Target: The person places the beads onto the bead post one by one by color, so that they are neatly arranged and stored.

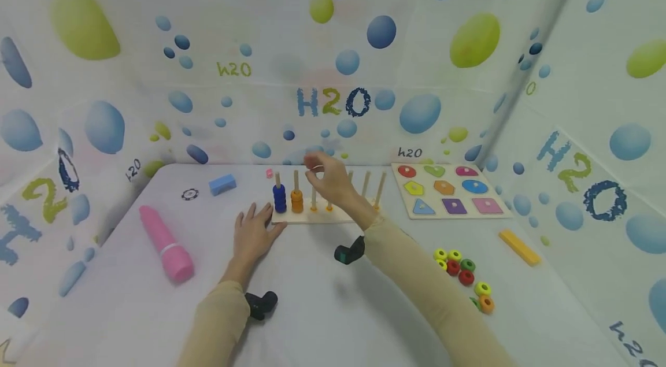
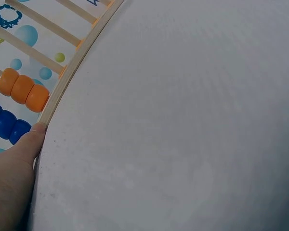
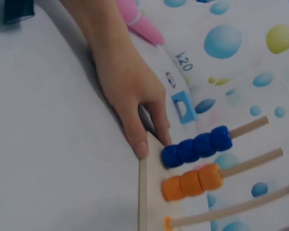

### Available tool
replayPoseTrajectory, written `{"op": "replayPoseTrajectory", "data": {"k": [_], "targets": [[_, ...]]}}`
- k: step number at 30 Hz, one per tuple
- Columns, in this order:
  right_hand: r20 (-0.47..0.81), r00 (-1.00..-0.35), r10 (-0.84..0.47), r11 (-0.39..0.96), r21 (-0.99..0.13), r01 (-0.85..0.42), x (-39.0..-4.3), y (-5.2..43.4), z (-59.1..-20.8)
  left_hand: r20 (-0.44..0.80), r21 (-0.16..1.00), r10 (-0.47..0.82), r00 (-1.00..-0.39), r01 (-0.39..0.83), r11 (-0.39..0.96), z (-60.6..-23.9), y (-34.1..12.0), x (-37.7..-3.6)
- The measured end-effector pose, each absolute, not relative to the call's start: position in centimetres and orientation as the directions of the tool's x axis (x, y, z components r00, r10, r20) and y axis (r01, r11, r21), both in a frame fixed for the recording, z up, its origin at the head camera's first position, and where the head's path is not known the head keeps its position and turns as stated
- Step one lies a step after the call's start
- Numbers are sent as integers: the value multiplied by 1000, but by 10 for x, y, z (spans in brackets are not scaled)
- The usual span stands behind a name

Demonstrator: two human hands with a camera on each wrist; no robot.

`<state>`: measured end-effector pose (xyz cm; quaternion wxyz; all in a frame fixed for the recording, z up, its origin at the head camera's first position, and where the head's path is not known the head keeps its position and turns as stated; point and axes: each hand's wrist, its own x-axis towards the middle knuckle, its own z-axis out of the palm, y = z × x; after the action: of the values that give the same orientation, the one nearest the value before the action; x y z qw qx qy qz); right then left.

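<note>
A wooden bead stacker (image 1: 291, 218) with a row of upright pegs stands at the back middle. Its leftmost peg carries several blue beads (image 3: 197, 147); the peg beside it has three orange beads (image 3: 192, 183). My left hand (image 1: 253, 233) grips the left end of the base, its thumb (image 2: 34, 137) along the front edge and a finger behind, near the blue beads. My right hand (image 1: 333, 182) is raised over the middle pegs, thumb and fingers loosely curved with a gap between them and no bead visible there. It hides parts of those pegs.
Loose yellow, red, green and orange beads (image 1: 466, 277) lie at right front. A shape puzzle board (image 1: 416, 208) is behind them, with a yellow block (image 1: 519, 247) farther right. On the left are a pink wand-shaped object (image 1: 163, 243) and a blue block (image 1: 222, 184).
</note>
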<state>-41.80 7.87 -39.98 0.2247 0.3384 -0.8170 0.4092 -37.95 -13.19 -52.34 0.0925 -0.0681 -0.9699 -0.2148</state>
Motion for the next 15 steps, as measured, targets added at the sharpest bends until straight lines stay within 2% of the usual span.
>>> {"op": "replayPoseTrajectory", "data": {"k": [7, 15], "targets": [[622, -691, -368, 465, -520, -716, -401, 134, -404, 204, 429, 103, -974, 184, 885, -521, -132, -380], [607, -748, -267, 554, -538, -635, -373, 227, -425, 202, 418, 108, -973, 185, 889, -522, -132, -380]]}}
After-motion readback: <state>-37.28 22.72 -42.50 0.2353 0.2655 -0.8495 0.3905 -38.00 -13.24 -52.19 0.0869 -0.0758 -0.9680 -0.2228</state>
